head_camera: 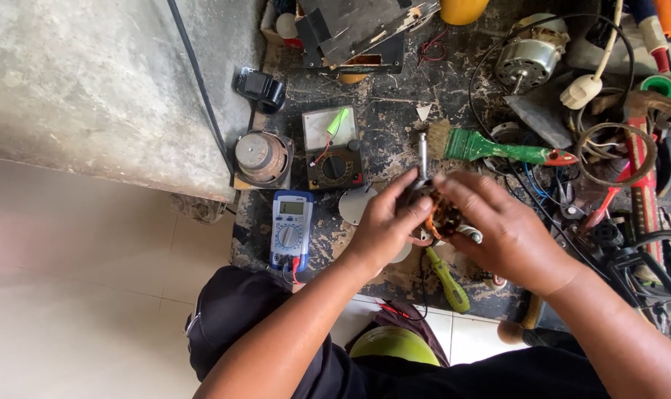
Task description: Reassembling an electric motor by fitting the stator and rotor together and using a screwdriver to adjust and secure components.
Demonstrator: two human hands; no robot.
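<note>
Right, starting with the biggest thing: the workbench (394, 140) is dark, scarred and crowded, and I have my hands over its middle, above the front edge. Along its left side lie an analogue meter (332, 148) and, nearer me, a blue digital multimeter (291, 229). A green-handled brush (498, 148) lies just beyond my hands, a small electric motor (531, 55) sits further back on the right, and a yellow-green screwdriver (447, 279) lies on the bench below my hands.

What I hold is a small motor core (442, 214), its copper-brown windings showing between my fingers, with a thin metal shaft (422, 151) sticking up out of it away from me. It is held above the bench, not resting on it.

My worry, as a judgement: the windings are fine wire, and a hard squeeze or a fingernail could nick or snap a strand. The core could also slip, drop onto the bench clutter and knock the multimeter or roll off the front edge.

My left hand (383, 222) is curled closed around the left side of the core, thumb over the top. My right hand (498, 229) is half closed, fingers bent down onto the core's right side, fingertips on the windings.
</note>
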